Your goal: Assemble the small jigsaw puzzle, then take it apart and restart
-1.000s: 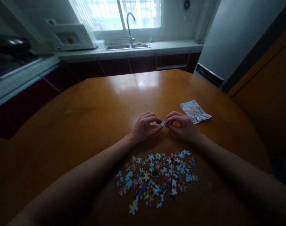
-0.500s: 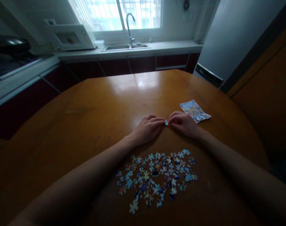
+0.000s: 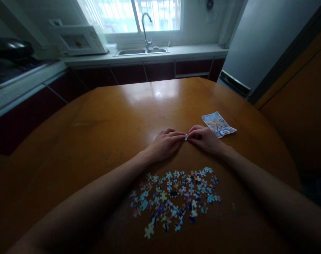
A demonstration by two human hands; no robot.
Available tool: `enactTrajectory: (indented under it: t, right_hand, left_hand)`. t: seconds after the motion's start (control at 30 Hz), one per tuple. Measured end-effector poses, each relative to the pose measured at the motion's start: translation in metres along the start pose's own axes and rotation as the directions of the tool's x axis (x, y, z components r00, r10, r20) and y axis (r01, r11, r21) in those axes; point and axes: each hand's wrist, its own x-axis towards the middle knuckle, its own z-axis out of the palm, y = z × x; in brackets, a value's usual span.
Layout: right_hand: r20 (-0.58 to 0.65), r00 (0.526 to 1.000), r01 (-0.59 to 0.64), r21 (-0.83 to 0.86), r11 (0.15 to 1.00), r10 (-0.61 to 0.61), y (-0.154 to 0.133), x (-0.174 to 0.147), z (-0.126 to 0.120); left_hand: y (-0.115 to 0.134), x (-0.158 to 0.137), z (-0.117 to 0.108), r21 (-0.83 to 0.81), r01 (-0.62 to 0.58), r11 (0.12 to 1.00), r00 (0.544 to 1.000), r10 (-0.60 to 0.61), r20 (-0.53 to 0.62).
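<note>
A small light-coloured jigsaw puzzle piece (image 3: 186,137) lies between my fingertips at the middle of the table. My right hand (image 3: 203,138) pinches it from the right with thumb and forefinger. From the left, my left hand (image 3: 167,144) holds the piece's other edge at its fingertips, the fingers close together and partly hiding it. Nearer to me, a loose spread of many jigsaw pieces (image 3: 163,196) lies between my forearms, in blue, white, yellow and dark colours. Just beyond my right hand is a creased picture sheet (image 3: 218,124) with a colourful cartoon print.
The wooden table (image 3: 110,116) has a rounded edge. Behind it runs a counter with a sink (image 3: 131,52), a faucet (image 3: 145,31) and a white microwave (image 3: 79,40). A dark pan (image 3: 11,47) sits at the far left. A fridge (image 3: 271,38) stands at the right.
My right hand has shifted very slightly left, closer to my left fingertips, and less of the puzzle piece shows between them. The loose pieces and the picture sheet stay as they were.
</note>
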Motion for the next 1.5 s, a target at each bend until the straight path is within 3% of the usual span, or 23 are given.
enactTrajectory:
  t: [1.1,1.33,1.5]
  right_hand:
    - [0.025,0.999,-0.021,-0.069,0.997,0.023,-0.0056,0.0010,-0.0045]
    - [-0.074,0.992,-0.106,-0.047,0.993,0.102,-0.0064,0.0006,-0.0061]
    - [-0.012,0.998,-0.067,-0.087,0.994,0.067,-0.0039,-0.0003,-0.0045]
  left_hand:
    - [-0.0024,-0.0010,0.0038,-0.001,-0.032,0.999,0.999,0.032,-0.044]
    - [-0.0022,-0.0010,0.0025,0.000,-0.024,1.000,0.999,0.024,-0.032]
    - [-0.0004,-0.0003,0.0008,-0.001,-0.011,1.000,1.000,0.011,-0.025]
